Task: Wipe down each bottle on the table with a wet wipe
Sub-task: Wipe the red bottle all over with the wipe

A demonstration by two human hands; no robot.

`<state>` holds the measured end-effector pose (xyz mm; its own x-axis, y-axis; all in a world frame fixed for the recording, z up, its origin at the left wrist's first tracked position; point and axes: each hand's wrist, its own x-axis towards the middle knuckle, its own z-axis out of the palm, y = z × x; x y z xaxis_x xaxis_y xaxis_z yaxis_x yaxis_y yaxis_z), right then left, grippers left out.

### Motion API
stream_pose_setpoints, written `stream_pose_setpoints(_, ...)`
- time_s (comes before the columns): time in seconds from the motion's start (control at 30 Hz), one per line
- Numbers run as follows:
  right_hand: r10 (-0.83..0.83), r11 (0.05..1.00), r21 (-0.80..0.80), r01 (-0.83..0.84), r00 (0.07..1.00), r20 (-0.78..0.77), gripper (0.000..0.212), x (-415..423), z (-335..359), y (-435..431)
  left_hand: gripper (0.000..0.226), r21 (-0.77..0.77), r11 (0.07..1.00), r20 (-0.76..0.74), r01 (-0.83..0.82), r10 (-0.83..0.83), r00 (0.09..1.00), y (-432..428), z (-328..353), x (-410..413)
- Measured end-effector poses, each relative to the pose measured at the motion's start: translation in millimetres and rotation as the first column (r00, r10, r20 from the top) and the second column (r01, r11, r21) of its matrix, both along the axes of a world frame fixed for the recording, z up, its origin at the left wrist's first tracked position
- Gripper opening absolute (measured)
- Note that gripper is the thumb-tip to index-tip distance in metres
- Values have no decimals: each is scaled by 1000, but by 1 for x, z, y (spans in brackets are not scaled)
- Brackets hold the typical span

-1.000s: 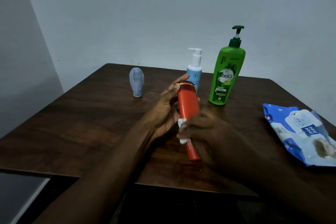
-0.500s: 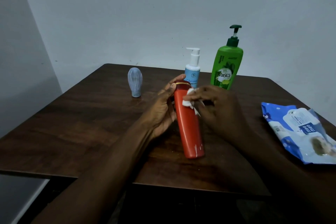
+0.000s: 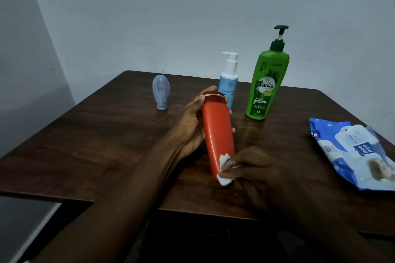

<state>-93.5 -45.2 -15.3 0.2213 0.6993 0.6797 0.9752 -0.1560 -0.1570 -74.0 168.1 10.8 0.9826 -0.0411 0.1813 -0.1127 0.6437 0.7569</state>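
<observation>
Your left hand [image 3: 192, 126] grips the red bottle [image 3: 217, 132] round its upper half. The thumb lies up by the dark cap with the gold band, and your fingertips show curled past the bottle's right edge. The bottle leans, with its cap end away from you and its base towards you and a little to the right. You cannot tell whether the base rests on the table [image 3: 85, 145] or hangs just above it.

Your right hand [image 3: 256, 168] sits just below and to the right of your left, at the bottle's base end. Its fingers are drawn in narrow and pinch a folded white wet wipe [image 3: 224, 180]. They press it against the lower right side of the bottle, and a corner of the wipe pokes out under the base.

Beyond the red bottle, the blue pump bottle [image 3: 229, 83] stands upright, directly behind the cap and partly hidden by it. The green pump bottle [image 3: 267, 87] stands upright just to its right. The small grey-blue bottle [image 3: 161, 95] stands cap-down, well apart on the left. The pack of wipes [image 3: 352, 153] lies flat near the table's right edge, apart from both of your hands.
</observation>
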Motion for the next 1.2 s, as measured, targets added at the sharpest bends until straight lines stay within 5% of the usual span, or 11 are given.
stream_pose_setpoints(0.13, -99, 990, 79, 113, 982, -158, 19, 8, 11, 2, 41, -26, 1000, 13, -7, 7, 1000, -2, -1, 3)
stream_pose_setpoints(0.23, -180, 979, 78, 190, 976, -119, 24, 9, 21, 19, 40, -62, 998, 3, -2, 2, 1000, -4, -2, 4)
stream_pose_setpoints(0.5, 35, 998, -60, -34, 999, 12, 26, -10, -5, 11, 34, -106, 994, -28, 2, -5, 1000, 3, -5, 5)
stream_pose_setpoints(0.7, -159, 979, 115, 171, 982, -105, 23, 2, 3, 11, 37, -119, 992, -73, -36, 27, 997, 1, -7, 8)
stream_pose_setpoints(0.9, 24, 991, -134, -13, 997, 80, 28, -20, 8, 36, 35, -143, 989, -96, -40, 26, 995, 3, -5, 6)
stream_pose_setpoints(1.2, -150, 978, 120, 169, 976, -157, 21, 1, 13, 13, 34, -180, 982, -72, -58, 46, 996, 5, 0, 4)
